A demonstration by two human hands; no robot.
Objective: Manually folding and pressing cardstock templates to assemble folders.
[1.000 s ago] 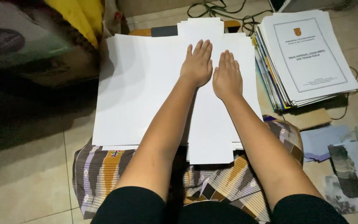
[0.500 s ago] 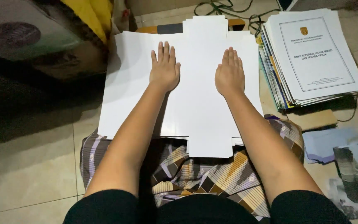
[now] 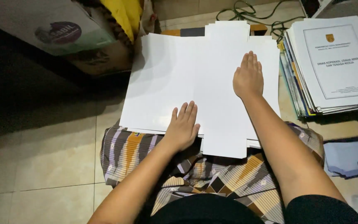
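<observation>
A home floor turned into a paperwork spot

We see beige glazed floor tiles (image 3: 42, 166) instead of a desk, with a patterned brown, purple and orange woven cloth (image 3: 212, 174) spread under large blank white paper sheets (image 3: 179, 79). A tall stack of printed documents with coloured edges (image 3: 332, 66) sits directly on the floor, near a printed cardboard box (image 3: 63, 37), a crumpled yellow cloth (image 3: 123, 16) and loose green cables (image 3: 253, 12) by the wall.
</observation>
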